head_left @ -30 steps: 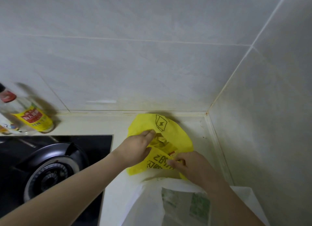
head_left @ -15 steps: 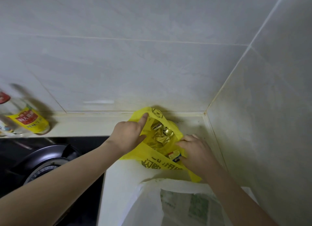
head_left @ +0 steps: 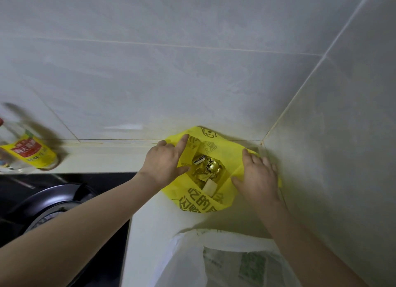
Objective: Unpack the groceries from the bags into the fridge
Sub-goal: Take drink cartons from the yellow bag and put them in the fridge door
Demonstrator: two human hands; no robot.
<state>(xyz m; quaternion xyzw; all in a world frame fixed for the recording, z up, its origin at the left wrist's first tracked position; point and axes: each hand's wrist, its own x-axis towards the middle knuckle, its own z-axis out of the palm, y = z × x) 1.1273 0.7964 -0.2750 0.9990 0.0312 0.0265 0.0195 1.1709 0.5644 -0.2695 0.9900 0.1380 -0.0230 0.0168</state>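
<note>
A yellow plastic bag [head_left: 199, 201] with black print sits in the counter's back right corner. My left hand [head_left: 165, 164] grips its left rim and my right hand [head_left: 257, 177] grips its right rim, holding the mouth wide. Inside lie a gold foil packet [head_left: 211, 167], a small dark-edged pack [head_left: 198, 159] and a pale block [head_left: 210, 187]. A white plastic bag [head_left: 225, 263] with a green-printed package inside stands nearer to me.
A black gas hob with a burner [head_left: 49, 207] fills the lower left. A clear bottle with a yellow and red label [head_left: 27, 152] stands at the back left by the tiled wall. Tiled walls close off the back and the right.
Both hands have pulled the yellow bag's rims apart, so the mouth went from nearly shut to wide and the goods inside now show. The view has drifted slightly right.
</note>
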